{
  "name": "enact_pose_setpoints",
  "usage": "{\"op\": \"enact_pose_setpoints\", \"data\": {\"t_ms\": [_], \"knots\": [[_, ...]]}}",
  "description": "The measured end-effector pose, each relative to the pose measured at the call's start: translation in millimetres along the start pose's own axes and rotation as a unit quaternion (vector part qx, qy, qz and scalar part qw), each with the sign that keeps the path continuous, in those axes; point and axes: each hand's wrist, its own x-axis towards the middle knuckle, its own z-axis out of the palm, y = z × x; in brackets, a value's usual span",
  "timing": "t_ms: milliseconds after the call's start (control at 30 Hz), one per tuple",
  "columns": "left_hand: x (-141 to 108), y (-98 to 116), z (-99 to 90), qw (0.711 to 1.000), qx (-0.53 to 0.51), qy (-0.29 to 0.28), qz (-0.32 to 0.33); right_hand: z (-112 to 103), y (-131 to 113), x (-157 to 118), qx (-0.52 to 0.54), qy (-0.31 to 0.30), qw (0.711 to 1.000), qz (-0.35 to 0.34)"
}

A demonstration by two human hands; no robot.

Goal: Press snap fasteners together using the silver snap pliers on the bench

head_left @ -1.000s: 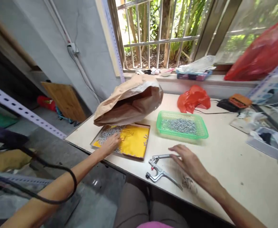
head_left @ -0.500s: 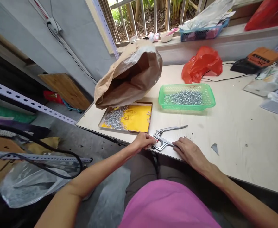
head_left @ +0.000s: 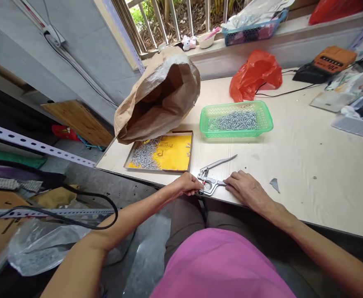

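Observation:
Hand-press pliers [head_left: 213, 182], silver with a spring, lie at the table's front edge, their handles spread apart. The fingers of my right hand [head_left: 246, 188] are closed around the lower handle. At the jaws, my left hand [head_left: 189, 183] is pinched beside a small red part [head_left: 204, 182]; its fingers hide whatever lies between them. Just behind my left hand, a shallow tray [head_left: 177, 154] with a yellow bottom holds many small metal pieces [head_left: 145, 155]. Similar metal pieces fill part of a green plastic basket [head_left: 236, 134] beyond the pliers.
An open brown paper bag [head_left: 156, 120] leans over the tray's back edge. A red plastic bag [head_left: 253, 76] and an orange-and-black battery on a charger [head_left: 332, 62] sit at the back. A grey scrap [head_left: 274, 185] lies to the right. A black cable [head_left: 113, 207] loops at left.
The view has shifted slightly, so the table items sit higher and further left. My left fingers remain at the jaws and my right hand stays on the lower handle.

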Motion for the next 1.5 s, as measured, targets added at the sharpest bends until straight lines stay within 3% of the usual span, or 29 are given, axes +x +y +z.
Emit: {"op": "enact_pose_setpoints", "data": {"t_ms": [167, 300, 533, 600, 667, 733, 833, 933, 1167, 1367, 1500], "knots": [[3, -3, -0.2, 1.000, -0.001, -0.003, 0.004, -9, 24, 14, -0.051, 0.007, 0.998, -0.024], [0, 1, 1.1, 1.000, 0.003, 0.000, -0.011, -12, 39, 34, -0.073, -0.060, 0.995, -0.029], [-5, 1, 3.1, 0.998, 0.041, 0.017, -0.035, -19, 31, 38, -0.081, -0.073, 0.994, -0.014], [-10, 1, 7.4, 0.988, 0.135, 0.077, 0.012, -21, 25, 34, -0.075, -0.069, 0.995, -0.013], [-14, 5, 15.4, 0.943, 0.261, 0.170, 0.114, -22, 20, 31, -0.069, -0.066, 0.995, -0.010], [-13, 12, 25.9, 0.872, 0.366, 0.220, 0.239, -22, 17, 29, -0.066, -0.063, 0.996, -0.005], [-1, 26, 38.6, 0.789, 0.452, 0.186, 0.371, -20, 15, 26, -0.061, -0.061, 0.996, -0.001], [16, 38, 40.5, 0.753, 0.496, 0.131, 0.412, -20, 14, 20, -0.056, -0.066, 0.996, 0.015], [25, 51, 33.7, 0.739, 0.535, 0.068, 0.404, -32, 2, 11, -0.042, -0.099, 0.992, 0.073], [27, 51, 38.3, 0.756, 0.517, 0.070, 0.395, -25, -3, 12, -0.026, -0.124, 0.988, 0.092], [26, 47, 41.4, 0.759, 0.512, 0.092, 0.391, -19, 7, 9, -0.042, -0.077, 0.994, 0.069]]}}
